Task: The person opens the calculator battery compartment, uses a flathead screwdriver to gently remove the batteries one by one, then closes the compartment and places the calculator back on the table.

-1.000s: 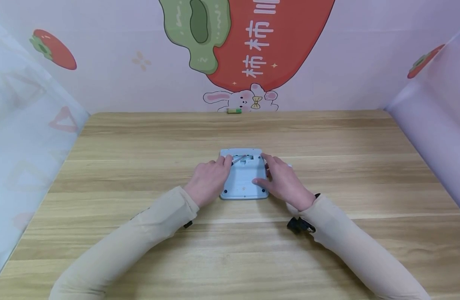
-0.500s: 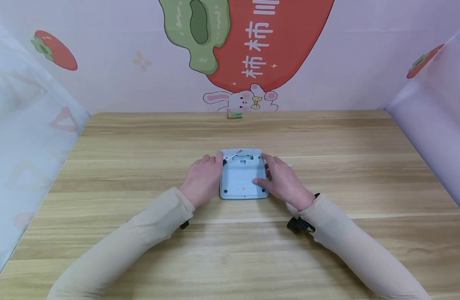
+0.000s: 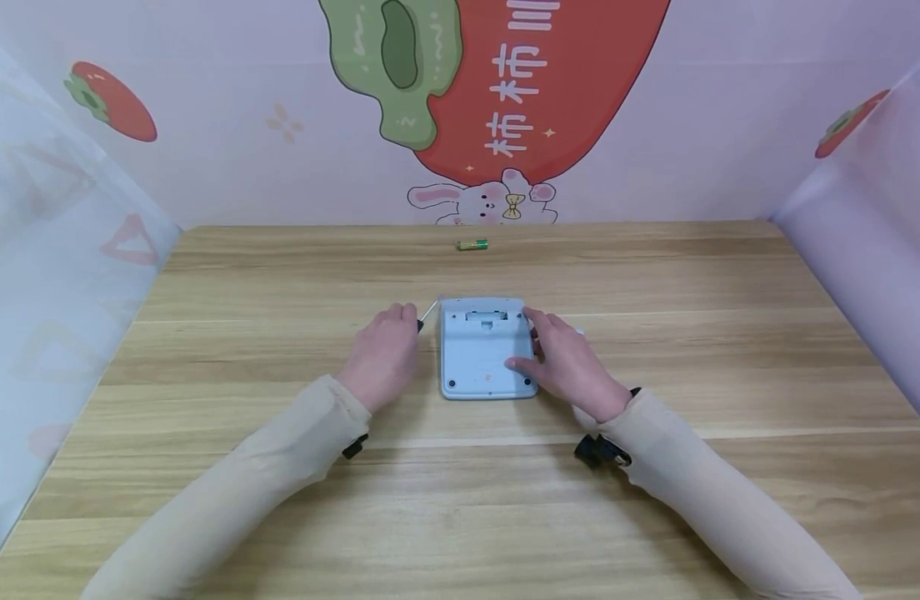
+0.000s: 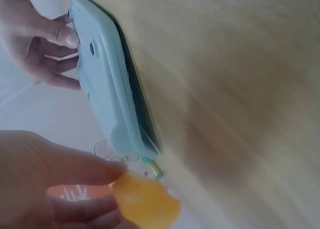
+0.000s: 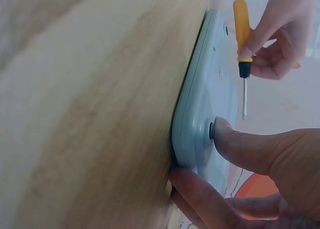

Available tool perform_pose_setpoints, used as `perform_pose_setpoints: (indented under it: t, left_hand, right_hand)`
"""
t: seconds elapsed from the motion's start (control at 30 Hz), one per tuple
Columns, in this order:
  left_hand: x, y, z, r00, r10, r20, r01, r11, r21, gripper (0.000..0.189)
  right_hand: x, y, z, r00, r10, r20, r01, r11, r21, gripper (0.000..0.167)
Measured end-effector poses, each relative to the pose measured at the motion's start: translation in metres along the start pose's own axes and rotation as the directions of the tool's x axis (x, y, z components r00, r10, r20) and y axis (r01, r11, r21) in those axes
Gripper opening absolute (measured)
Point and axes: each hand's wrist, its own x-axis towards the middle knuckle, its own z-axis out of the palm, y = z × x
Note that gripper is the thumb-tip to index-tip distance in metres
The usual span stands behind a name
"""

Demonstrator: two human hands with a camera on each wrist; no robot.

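Note:
A light blue calculator (image 3: 486, 354) lies face down on the table, its battery slot (image 3: 487, 316) uncovered near the far edge. My right hand (image 3: 568, 364) grips its right side; in the right wrist view the thumb (image 5: 250, 146) lies on the back by a dark round foot, with fingers at the lower edge. Just left of the calculator, my left hand (image 3: 382, 354) pinches a screwdriver (image 5: 241, 21) with a yellow handle, black collar and thin metal shaft. Its tip is apart from the calculator. Beyond, a green battery (image 3: 472, 245) lies on its side.
The wooden table (image 3: 280, 267) ends at a printed cloth backdrop (image 3: 227, 133), with cloth sides left and right. A black wrist device (image 3: 602, 451) hangs under the right wrist. A partly hidden white thing (image 3: 582, 417) shows beside the right hand.
My left hand has drawn the screwdriver out of the battery slot and off to the left. The battery has shifted from the backdrop toward me. My right hand stays put.

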Motion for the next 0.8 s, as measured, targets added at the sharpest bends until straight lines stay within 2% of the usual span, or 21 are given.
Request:
perform_pose_setpoints:
  t: [0.2,0.33,0.4,0.63,0.8]
  left_hand:
    - [-0.005,-0.012,-0.003,0.999,-0.049,-0.003,0.049,0.999,-0.014,0.022]
    - [-0.008,-0.020,-0.003,0.998,-0.066,0.024,0.066,0.998,-0.015,0.019]
    - [-0.010,-0.023,-0.003,0.997,-0.073,0.039,0.073,0.997,-0.016,0.022]
    - [-0.013,-0.029,-0.003,0.993,-0.099,0.062,0.099,0.995,-0.005,0.051]
    - [-0.014,-0.031,-0.002,0.991,-0.116,0.066,0.116,0.993,-0.001,0.054]
  right_hand:
    - [0.000,0.000,0.000,1.000,-0.004,0.000,0.004,1.000,0.005,0.078]
    - [0.000,0.001,0.001,1.000,-0.008,0.000,0.008,1.000,0.008,0.078]
    - [0.000,0.001,0.001,1.000,-0.009,0.000,0.009,1.000,0.007,0.078]
    - [0.001,0.002,0.001,1.000,-0.009,0.001,0.009,1.000,0.003,0.078]
    - [0.001,0.002,0.001,1.000,-0.011,0.000,0.011,1.000,0.000,0.078]
